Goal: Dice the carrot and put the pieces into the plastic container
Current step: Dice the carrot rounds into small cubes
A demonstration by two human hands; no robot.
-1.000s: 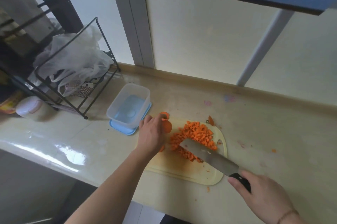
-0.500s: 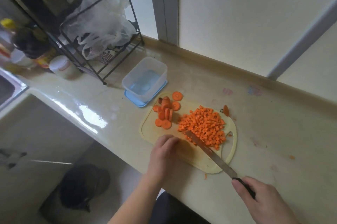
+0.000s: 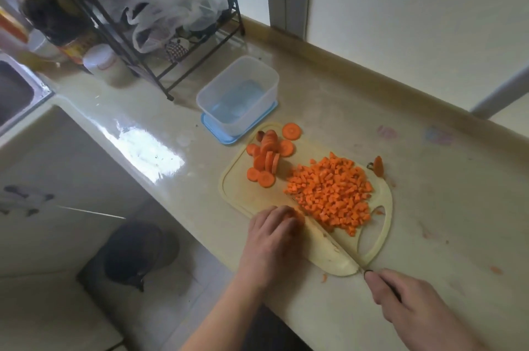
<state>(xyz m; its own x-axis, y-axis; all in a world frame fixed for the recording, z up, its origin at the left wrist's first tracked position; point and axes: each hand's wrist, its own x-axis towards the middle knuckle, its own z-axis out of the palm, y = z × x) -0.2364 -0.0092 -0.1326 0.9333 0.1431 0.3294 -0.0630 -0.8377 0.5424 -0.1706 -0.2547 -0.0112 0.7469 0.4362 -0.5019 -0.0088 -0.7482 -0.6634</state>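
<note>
A pale yellow cutting board (image 3: 237,193) lies on the counter. On it sit a heap of diced carrot (image 3: 332,193) and, to its left, several round carrot slices (image 3: 267,160). My left hand (image 3: 273,233) has curled fingers pressing down some carrot at the board's near edge; most of that carrot is hidden under the fingers. My right hand (image 3: 406,302) grips the black handle of a knife (image 3: 329,242), whose blade lies right beside my left fingers. The clear plastic container (image 3: 239,94) stands on its blue lid, just beyond the board.
A black wire rack (image 3: 160,44) with plastic bags stands at the back left, with jars and bottles beside it. A carrot end (image 3: 378,164) lies at the board's far edge. Small carrot scraps (image 3: 496,270) dot the counter on the right. The counter's edge runs just below the board.
My left hand left the slices at the far corner and came to the board's near edge, holding carrot. The knife swung in beside it. The view tilted down.
</note>
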